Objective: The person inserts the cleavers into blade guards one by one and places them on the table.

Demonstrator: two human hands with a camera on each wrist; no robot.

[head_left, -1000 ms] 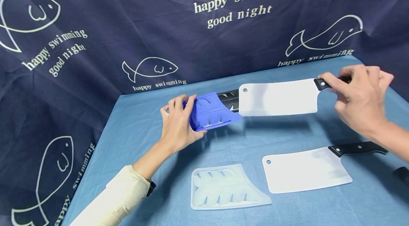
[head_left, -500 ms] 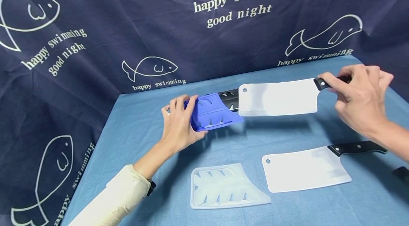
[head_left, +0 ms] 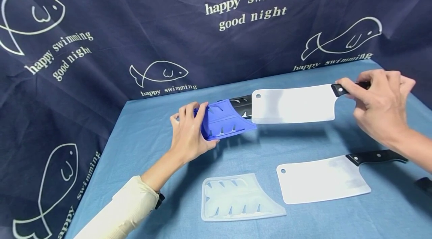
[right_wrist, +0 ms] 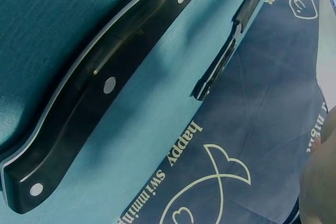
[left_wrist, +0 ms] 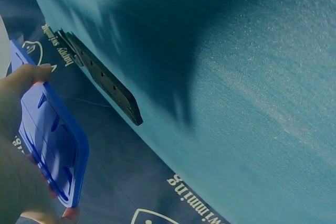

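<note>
My right hand (head_left: 384, 105) hides part of my cleaver (head_left: 293, 104), my left hand (head_left: 186, 134) part of the blue sheath (head_left: 222, 121); these 2 partly hide the black sheath (head_left: 243, 108). The head view's right edge cuts 1 dark thing (head_left: 426, 185).

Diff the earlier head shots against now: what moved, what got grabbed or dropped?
Barely anything: the left hand and its blue cover have edged very slightly right, toward the raised cleaver. Nothing newly grasped or released. Unchanged: the right hand gripping that cleaver, plus the pale cover and second cleaver lying on the table.
</note>
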